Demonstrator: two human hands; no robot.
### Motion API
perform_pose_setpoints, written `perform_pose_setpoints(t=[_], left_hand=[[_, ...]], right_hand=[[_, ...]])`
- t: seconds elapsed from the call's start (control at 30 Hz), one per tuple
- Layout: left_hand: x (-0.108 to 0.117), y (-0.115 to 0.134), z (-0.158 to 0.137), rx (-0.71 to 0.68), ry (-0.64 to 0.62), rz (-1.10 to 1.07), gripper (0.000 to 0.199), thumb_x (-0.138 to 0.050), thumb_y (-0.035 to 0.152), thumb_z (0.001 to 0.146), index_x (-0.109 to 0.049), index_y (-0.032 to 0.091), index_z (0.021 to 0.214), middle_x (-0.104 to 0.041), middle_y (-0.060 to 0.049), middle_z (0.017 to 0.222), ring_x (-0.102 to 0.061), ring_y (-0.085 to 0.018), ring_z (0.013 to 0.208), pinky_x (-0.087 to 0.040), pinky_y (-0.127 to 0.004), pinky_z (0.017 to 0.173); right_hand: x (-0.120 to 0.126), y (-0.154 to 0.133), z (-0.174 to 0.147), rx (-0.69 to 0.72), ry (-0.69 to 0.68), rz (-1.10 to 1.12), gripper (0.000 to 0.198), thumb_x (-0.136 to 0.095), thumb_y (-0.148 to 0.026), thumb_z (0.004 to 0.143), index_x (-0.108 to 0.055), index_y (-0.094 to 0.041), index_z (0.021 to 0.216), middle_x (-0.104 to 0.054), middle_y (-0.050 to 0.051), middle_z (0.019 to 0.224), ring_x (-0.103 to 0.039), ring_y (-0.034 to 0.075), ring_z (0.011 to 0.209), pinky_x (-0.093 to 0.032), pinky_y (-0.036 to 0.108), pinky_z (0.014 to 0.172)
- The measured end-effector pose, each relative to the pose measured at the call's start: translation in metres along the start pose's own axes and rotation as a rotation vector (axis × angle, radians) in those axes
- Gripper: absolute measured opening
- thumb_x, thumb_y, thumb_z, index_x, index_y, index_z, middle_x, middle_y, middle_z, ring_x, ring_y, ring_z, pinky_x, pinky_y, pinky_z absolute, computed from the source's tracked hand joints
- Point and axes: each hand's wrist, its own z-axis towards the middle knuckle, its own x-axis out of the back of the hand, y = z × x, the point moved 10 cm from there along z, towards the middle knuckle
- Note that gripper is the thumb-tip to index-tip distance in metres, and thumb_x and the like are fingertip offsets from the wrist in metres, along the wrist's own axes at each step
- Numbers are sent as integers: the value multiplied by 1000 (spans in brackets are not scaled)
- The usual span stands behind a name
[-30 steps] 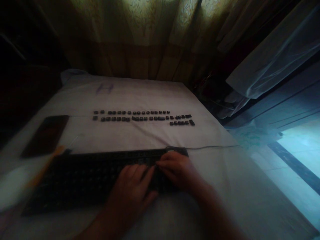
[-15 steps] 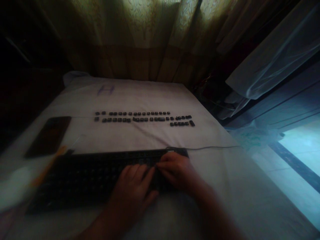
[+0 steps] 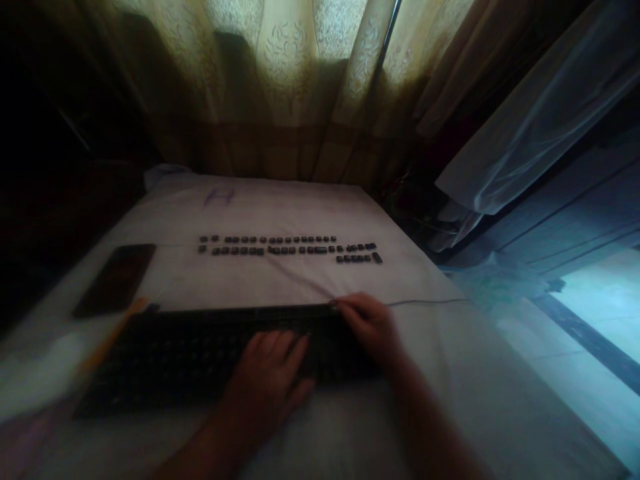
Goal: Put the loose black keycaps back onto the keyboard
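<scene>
A black keyboard [image 3: 185, 360] lies across the near part of the cloth-covered table, dim and slightly blurred. My left hand [image 3: 270, 367] rests palm down over its middle-right keys, fingers stretched out and thumb apart. At the keyboard's far right edge is my right hand [image 3: 367, 323], its thumb and fingers drawn together. A small dark spot shows at those fingertips; whether it is a keycap or part of the cable cannot be made out. Beyond the keyboard, loose black keycaps [image 3: 293, 251] lie in rows on the cloth.
A dark flat phone-like object [image 3: 117, 280] lies at the left. Beside the keyboard's left end is an orange-handled tool [image 3: 113, 337]. A thin cable [image 3: 425, 302] runs right from the keyboard. The white cloth [image 3: 250, 207] reaches back to a curtain [image 3: 285, 100].
My right hand has moved off the keyboard's right-hand keys, up to its far edge and away from my left hand. The left hand stays on the keys. The view has tilted up slightly.
</scene>
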Motion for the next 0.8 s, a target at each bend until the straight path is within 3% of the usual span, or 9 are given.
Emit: perform_pose_setpoints(t=[0.17, 0.27, 0.47, 0.67, 0.8], left_hand=[[10, 4, -2, -48, 48, 0, 37, -53, 34, 95, -60, 13, 124, -66, -13, 113, -59, -28, 103, -47, -47, 92], [24, 5, -6, -75, 139, -17, 34, -50, 31, 96, -61, 13, 123, -67, -12, 111, -60, -26, 101, -47, -45, 91], [34, 0, -12, -36, 222, 11, 31, -49, 27, 96, -62, 15, 121, -69, -11, 107, -62, -24, 99, -48, -45, 92], [27, 1, -8, 12, 199, 20, 28, -53, 22, 92, -64, 15, 117, -70, -10, 104, -63, -25, 95, -51, -45, 88], [20, -4, -8, 61, 162, 28, 33, -58, 25, 89, -62, 16, 121, -68, -11, 112, -62, -27, 102, -49, -49, 93]], right_hand=[[39, 40, 1, -195, 282, -23, 24, -62, -39, 76, -76, -20, 81, -76, 8, 83, -70, 24, 80, -55, 39, 78], [48, 53, -2, -242, 365, -58, 31, -61, -45, 74, -77, -19, 81, -77, 10, 86, -71, 26, 82, -55, 41, 81], [47, 50, -5, -201, 357, -49, 33, -61, -46, 75, -77, -19, 84, -77, 11, 89, -70, 27, 85, -54, 43, 84], [41, 65, -7, -257, 299, 24, 32, -63, -46, 72, -77, -19, 84, -77, 11, 90, -71, 28, 86, -54, 44, 86], [43, 71, -5, -280, 319, 41, 34, -64, -49, 71, -77, -19, 82, -77, 11, 88, -71, 29, 85, -54, 45, 86]])
